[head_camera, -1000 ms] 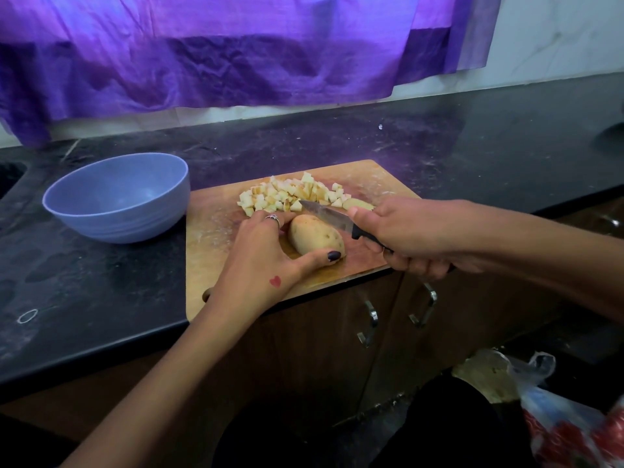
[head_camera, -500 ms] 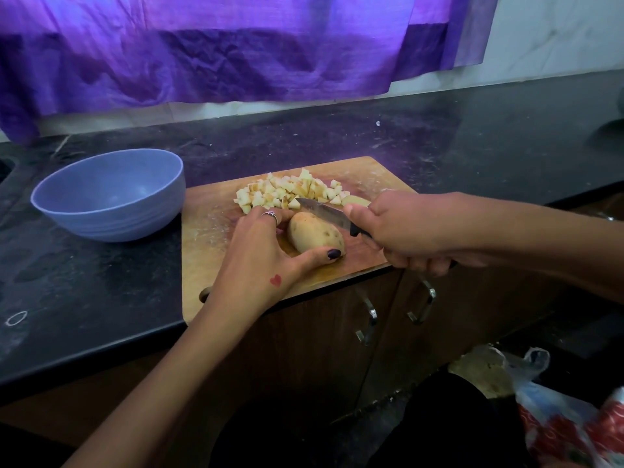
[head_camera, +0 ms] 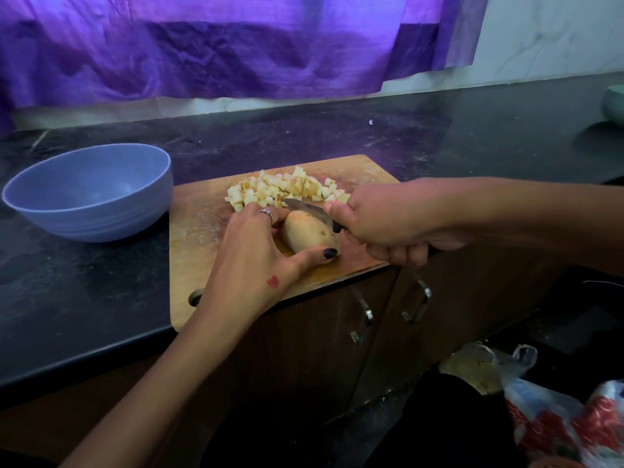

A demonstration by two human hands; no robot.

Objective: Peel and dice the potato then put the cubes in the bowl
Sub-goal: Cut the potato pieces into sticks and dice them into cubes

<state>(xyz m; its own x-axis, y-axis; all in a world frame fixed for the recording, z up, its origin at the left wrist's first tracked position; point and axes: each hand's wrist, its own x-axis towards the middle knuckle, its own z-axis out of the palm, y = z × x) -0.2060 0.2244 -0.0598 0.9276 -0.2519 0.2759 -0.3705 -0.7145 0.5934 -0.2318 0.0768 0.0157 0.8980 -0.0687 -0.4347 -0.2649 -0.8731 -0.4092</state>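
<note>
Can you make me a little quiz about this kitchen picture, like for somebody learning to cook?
1. True or false: the potato cubes are already in the blue bowl.
2. Which of the hands grips the knife? A) left B) right C) neither
3. Fill in: the whole potato lies on the wooden ______.

Key:
1. False. The cubes sit in a pile on the cutting board; the bowl looks empty.
2. B. The right hand grips the handle, while the left hand holds the potato.
3. Cutting board.
</note>
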